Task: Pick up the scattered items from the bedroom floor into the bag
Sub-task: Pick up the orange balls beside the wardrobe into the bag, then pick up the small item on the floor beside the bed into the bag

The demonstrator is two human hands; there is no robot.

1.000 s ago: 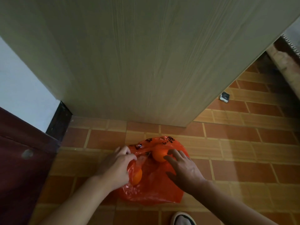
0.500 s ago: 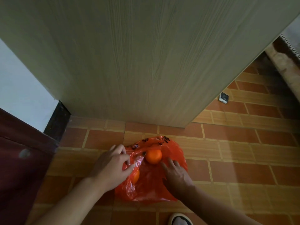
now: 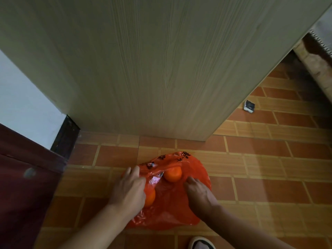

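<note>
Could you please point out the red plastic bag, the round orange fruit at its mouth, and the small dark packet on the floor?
red plastic bag (image 3: 172,211), head view, crumpled middle.
round orange fruit (image 3: 172,174), head view, centre.
small dark packet (image 3: 249,106), head view, centre.

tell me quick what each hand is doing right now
Left hand: grips the edge of the red bag.
Right hand: on the bag, fingers hidden; cannot tell if it grips.

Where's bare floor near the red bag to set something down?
Bare tiles lie right of the red plastic bag, toward the small dark packet, and left toward the maroon panel. The bag itself is crowded: left hand, right hand, round orange fruit.
</note>
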